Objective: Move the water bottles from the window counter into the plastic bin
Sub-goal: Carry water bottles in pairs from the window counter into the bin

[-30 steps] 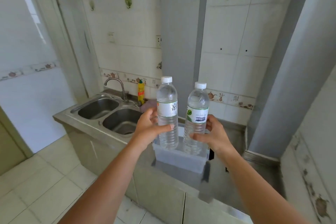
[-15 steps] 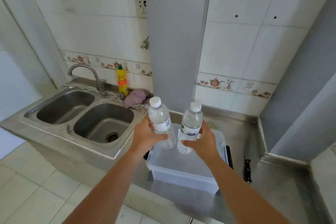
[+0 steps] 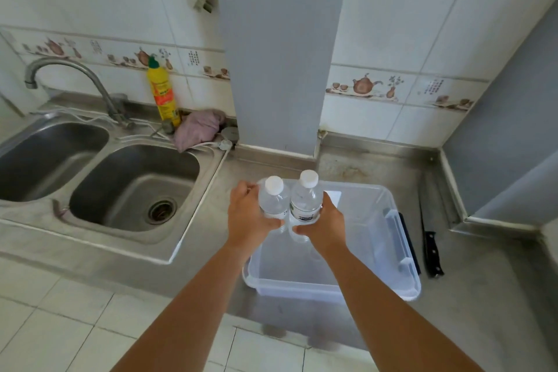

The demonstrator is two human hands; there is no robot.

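I hold two clear water bottles with white caps, upright and side by side, over the left part of a clear plastic bin (image 3: 395, 238) on the steel counter. My left hand (image 3: 246, 217) is wrapped around the left water bottle (image 3: 271, 201). My right hand (image 3: 327, 220) grips the right water bottle (image 3: 305, 202), which has a white and green label. The two bottles touch each other. Their lower ends reach down inside the bin's rim; I cannot tell whether they touch its floor.
A double steel sink (image 3: 129, 187) with a tap (image 3: 75, 75) lies to the left. A yellow detergent bottle (image 3: 161, 92) and a pink cloth (image 3: 197, 128) stand behind it. A black-handled knife (image 3: 430, 238) lies right of the bin. A grey pillar (image 3: 279, 48) rises behind.
Both hands have lowered the bottles down into the bin and brought them closer together. The view has tilted further down toward the counter.
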